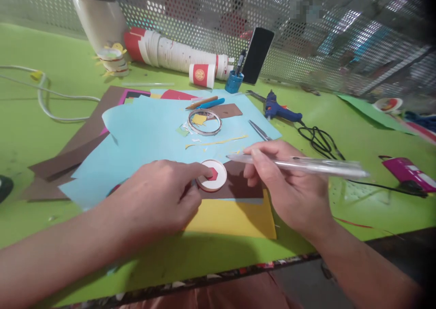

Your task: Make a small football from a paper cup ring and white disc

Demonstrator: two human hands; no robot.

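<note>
My left hand (166,193) presses its index fingertip onto a small red paper hexagon (214,174), which lies on a white round disc (220,183) with a shallow rim. The thumb is bent beside the disc, and the other fingers are curled under, partly hidden. In my right hand (286,181) a clear, silvery pen (316,166) is pinched between thumb and fingers, its tip pointing left above the disc. Beneath the disc lie brown paper (245,186) and a yellow sheet (235,218). A ring (219,129) with paper scraps inside sits beyond it on a light blue sheet (146,132).
Tweezers (259,130), a blue glue gun (282,111) and its black cord lie to the right. At the back are stacked paper cups (184,54), a red-and-white cup (202,75), a pen pot (234,82) and a propped phone (259,54). A white cable (42,95) runs at left.
</note>
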